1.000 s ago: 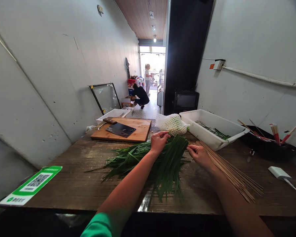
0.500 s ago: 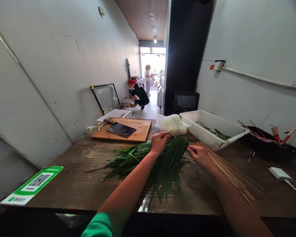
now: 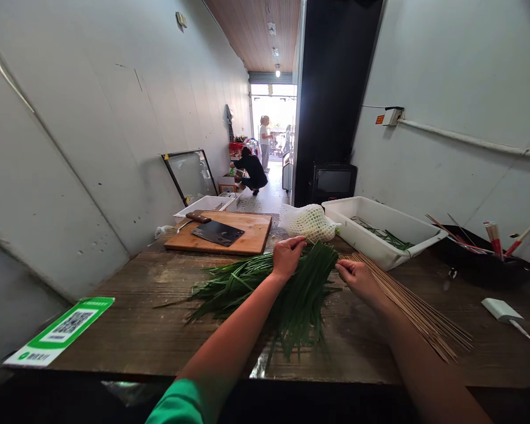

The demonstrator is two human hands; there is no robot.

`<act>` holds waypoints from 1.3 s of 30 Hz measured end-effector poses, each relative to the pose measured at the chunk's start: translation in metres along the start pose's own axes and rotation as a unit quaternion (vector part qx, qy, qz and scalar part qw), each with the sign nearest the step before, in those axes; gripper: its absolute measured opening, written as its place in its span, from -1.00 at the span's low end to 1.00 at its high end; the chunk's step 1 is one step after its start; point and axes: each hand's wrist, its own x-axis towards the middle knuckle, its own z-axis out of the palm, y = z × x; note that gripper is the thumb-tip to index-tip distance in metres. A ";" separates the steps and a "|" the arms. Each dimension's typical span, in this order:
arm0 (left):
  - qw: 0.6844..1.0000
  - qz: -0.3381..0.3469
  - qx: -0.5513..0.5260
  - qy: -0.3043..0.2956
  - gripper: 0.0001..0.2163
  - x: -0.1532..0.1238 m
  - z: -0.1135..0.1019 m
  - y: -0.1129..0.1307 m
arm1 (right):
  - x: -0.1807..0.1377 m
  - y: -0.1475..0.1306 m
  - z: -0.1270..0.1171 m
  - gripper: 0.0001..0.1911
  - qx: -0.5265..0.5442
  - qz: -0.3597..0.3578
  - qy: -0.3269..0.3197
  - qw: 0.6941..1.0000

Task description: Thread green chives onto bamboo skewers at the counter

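A bunch of long green chives point(image 3: 309, 282) lies over the near middle of the table, more leaves spreading left under my forearm. Closed in a pinch, my left hand point(image 3: 288, 258) is at the bunch's upper left, on a thin bamboo skewer point(image 3: 310, 240) whose tip end shows by the fingers. At the right edge of the cut ends, my right hand point(image 3: 357, 278) is also pinched; what sits between its fingertips is hidden. Loose bamboo skewers point(image 3: 417, 309) lie fanned out beneath and beside my right forearm.
A cleaver point(image 3: 218, 232) rests on a wooden cutting board point(image 3: 258, 227). Behind the chives sits a foam-netted bundle point(image 3: 309, 222). At right are a white tub point(image 3: 348, 227) with some chives, a black tray point(image 3: 481, 265) with sticks, and a white adapter point(image 3: 500, 310). A person point(image 3: 252, 171) crouches far off.
Both hands stay almost where they were, still pinching at the chive ends; my left hand has shifted very slightly. In the background the crouching person's posture has changed a little.
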 end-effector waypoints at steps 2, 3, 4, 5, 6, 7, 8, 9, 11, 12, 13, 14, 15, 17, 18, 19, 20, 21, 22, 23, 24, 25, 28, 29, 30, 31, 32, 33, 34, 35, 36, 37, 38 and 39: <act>1.000 0.012 0.013 -0.005 -0.82 -0.003 0.002 0.000 | 0.000 0.000 0.000 -0.64 0.004 -0.001 0.000 1.000; 0.999 0.022 0.020 -0.012 -0.83 -0.005 0.003 0.001 | 0.000 0.000 0.000 -0.64 0.006 -0.003 0.000 1.000; 0.999 0.035 0.027 -0.020 -0.83 -0.008 0.004 0.002 | 0.000 0.000 0.000 -0.64 0.007 -0.005 0.002 1.000; 0.998 0.047 0.035 -0.030 -0.83 -0.010 0.006 0.003 | 0.000 0.000 0.000 -0.64 0.008 -0.007 0.004 1.000; 0.996 0.058 0.044 -0.041 -0.83 -0.013 0.007 0.005 | 0.000 0.001 0.001 -0.64 0.008 -0.009 0.007 1.000; 0.995 0.066 0.054 -0.052 -0.82 -0.015 0.008 0.006 | 0.001 0.001 0.001 -0.64 0.007 -0.009 0.009 1.000; 0.994 0.070 0.062 -0.061 -0.82 -0.016 0.008 0.008 | 0.001 0.001 0.001 -0.64 0.006 -0.008 0.011 1.000; 0.993 0.070 0.069 -0.070 -0.81 -0.016 0.008 0.010 | 0.001 0.002 0.000 -0.64 0.005 -0.007 0.013 1.000; 0.991 0.065 0.081 -0.085 -0.80 -0.012 0.003 0.013 | 0.001 0.002 0.000 -0.64 0.008 -0.010 0.017 1.000; 0.990 0.064 0.091 -0.091 -0.79 -0.009 -0.001 0.014 | 0.001 0.002 -0.001 -0.64 0.010 -0.013 0.019 1.000; 0.988 0.062 0.110 -0.093 -0.77 -0.005 -0.005 0.014 | 0.001 0.002 -0.001 -0.64 0.012 -0.016 0.021 1.000; 0.984 0.060 0.143 -0.093 -0.74 -0.002 -0.010 0.013 | 0.002 0.001 -0.002 -0.64 0.012 -0.019 0.024 0.999; 0.976 0.056 0.190 -0.091 -0.74 0.002 -0.015 0.012 | 0.002 0.001 -0.003 -0.63 0.012 -0.020 0.027 0.999; 0.941 0.043 0.323 -0.093 -0.77 0.007 -0.023 0.008 | 0.002 0.000 -0.004 -0.63 0.012 -0.018 0.033 0.999; 0.915 0.035 0.388 -0.102 -0.78 0.008 -0.026 0.006 | 0.002 -0.001 -0.004 -0.62 0.013 -0.017 0.035 0.999; 0.889 0.027 0.441 -0.116 -0.78 0.009 -0.028 0.004 | 0.002 -0.001 -0.004 -0.62 0.014 -0.016 0.036 0.999; 0.867 0.021 0.479 -0.134 -0.78 0.009 -0.029 0.003 | 0.003 -0.001 -0.004 -0.62 0.014 -0.015 0.037 0.999; 0.851 0.019 0.503 -0.150 -0.79 0.008 -0.030 0.002 | 0.003 -0.001 -0.004 -0.63 0.014 -0.015 0.037 0.999; 0.842 0.021 0.515 -0.160 -0.80 0.008 -0.030 0.001 | 0.003 -0.001 -0.004 -0.63 0.011 -0.017 0.038 0.999; 0.837 0.024 0.521 -0.162 -0.80 0.008 -0.030 0.000 | 0.003 0.000 -0.004 -0.63 0.008 -0.018 0.039 0.999; 0.835 0.029 0.525 -0.159 -0.81 0.008 -0.029 0.001 | 0.003 0.000 -0.004 -0.63 0.005 -0.019 0.039 0.999; 0.834 0.034 0.528 -0.155 -0.81 0.008 -0.029 0.001 | 0.003 0.000 -0.004 -0.63 0.002 -0.019 0.039 0.999; 0.826 0.049 0.540 -0.154 -0.81 0.009 -0.028 0.003 | 0.003 0.001 -0.003 -0.64 -0.003 -0.015 0.039 0.999; 0.822 0.062 0.544 -0.155 -0.79 0.009 -0.027 0.003 | 0.003 0.001 -0.003 -0.64 -0.003 -0.014 0.039 0.999; 0.819 0.078 0.547 -0.155 -0.78 0.009 -0.027 0.004 | 0.003 0.001 -0.003 -0.64 -0.002 -0.013 0.039 0.999; 0.818 0.093 0.546 -0.154 -0.76 0.009 -0.027 0.004 | 0.003 0.001 -0.002 -0.63 -0.001 -0.013 0.039 0.999; 0.820 0.104 0.541 -0.153 -0.75 0.008 -0.026 0.004 | 0.003 0.001 -0.002 -0.63 0.000 -0.013 0.039 0.999; 0.826 0.109 0.532 -0.152 -0.75 0.008 -0.026 0.004 | 0.003 0.000 -0.002 -0.62 0.000 -0.013 0.040 0.999; 0.833 0.108 0.521 -0.151 -0.76 0.007 -0.025 0.004 | 0.003 0.000 -0.003 -0.62 -0.001 -0.013 0.041 0.999; 0.841 0.104 0.510 -0.147 -0.77 0.007 -0.024 0.004 | 0.003 0.000 -0.003 -0.62 -0.004 -0.013 0.043 0.999; 0.849 0.099 0.499 -0.142 -0.78 0.006 -0.023 0.004 | 0.003 -0.001 -0.003 -0.62 -0.008 -0.013 0.045 0.999; 0.856 0.095 0.490 -0.136 -0.78 0.006 -0.023 0.003 | 0.003 -0.002 -0.004 -0.62 -0.010 -0.015 0.046 0.999; 0.862 0.092 0.481 -0.130 -0.79 0.007 -0.022 0.003 | 0.003 -0.003 -0.004 -0.63 -0.011 -0.017 0.046 0.999; 0.869 0.091 0.470 -0.125 -0.79 0.007 -0.022 0.003 | 0.003 -0.003 -0.004 -0.63 -0.011 -0.019 0.046 0.999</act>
